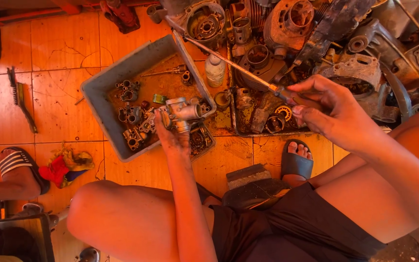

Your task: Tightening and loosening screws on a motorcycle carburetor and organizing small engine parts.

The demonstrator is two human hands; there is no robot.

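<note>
Seat: person sits low on the tiled floor (pixel 64 43), bare knees nearest the camera, one foot in a grey sandal (pixel 296 164).
Block: dark worn block (pixel 252 175) on the floor just beside that sandal.
Left hand (pixel 169 132): fingers closed around the base of a small metal carburettor (pixel 183 111), which is held up over the near right corner of the grey tray (pixel 104 87).
Right hand (pixel 323 109): fingers wrapped on the handle of a long screwdriver (pixel 229 62); the shaft runs up and left, its tip well apart from the carburettor.
Tray contents: several small carburettor bodies and loose fittings (pixel 131 116), oily, lying apart.
Second tray: dark tray (pixel 267 121) right of the first, with a bearing and grimy parts.
Bottle: small white bottle (pixel 215 70) between the trays.
Far edge: heap of engine casings and cylinders (pixel 287 24).
Left side: rag bundle (pixel 64 167); another person's sandalled foot (pixel 18 167).
Progress, judged: carburettor body is out and in hand, stripped parts already in the tray; tool not engaged, so further work remains.
</note>
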